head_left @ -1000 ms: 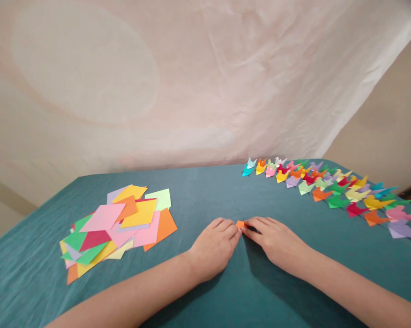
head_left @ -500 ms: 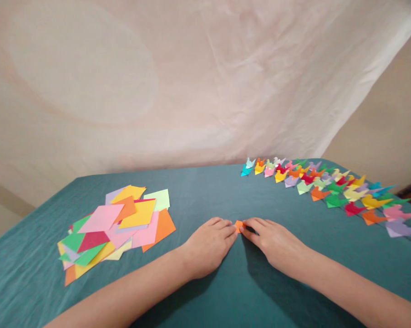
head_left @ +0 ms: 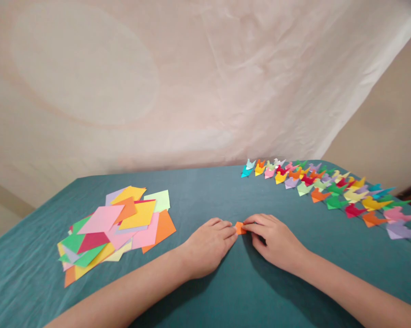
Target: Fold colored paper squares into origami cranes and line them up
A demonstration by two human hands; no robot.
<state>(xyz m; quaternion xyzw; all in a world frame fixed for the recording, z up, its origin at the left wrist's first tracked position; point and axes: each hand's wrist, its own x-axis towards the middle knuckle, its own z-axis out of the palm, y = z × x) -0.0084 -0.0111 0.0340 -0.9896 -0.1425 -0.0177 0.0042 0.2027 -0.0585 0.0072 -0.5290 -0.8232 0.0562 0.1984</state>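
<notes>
A small folded piece of orange paper [head_left: 240,227] lies on the teal tablecloth [head_left: 205,191] near the front middle. My left hand [head_left: 210,245] rests palm down beside it, with curled fingertips touching its left edge. From the right, my right hand [head_left: 275,240] pinches the paper's right side with curled fingers. Most of the paper is hidden under both hands' fingertips.
A loose heap of coloured paper squares [head_left: 114,225] lies at the left. Several folded paper birds [head_left: 328,189] in many colours stand in rows at the back right, reaching the table's right edge. A pale cloth backdrop [head_left: 178,77] hangs behind the table.
My right hand has curled its fingers more and lifted a little over the orange paper. My left hand has stayed almost still.
</notes>
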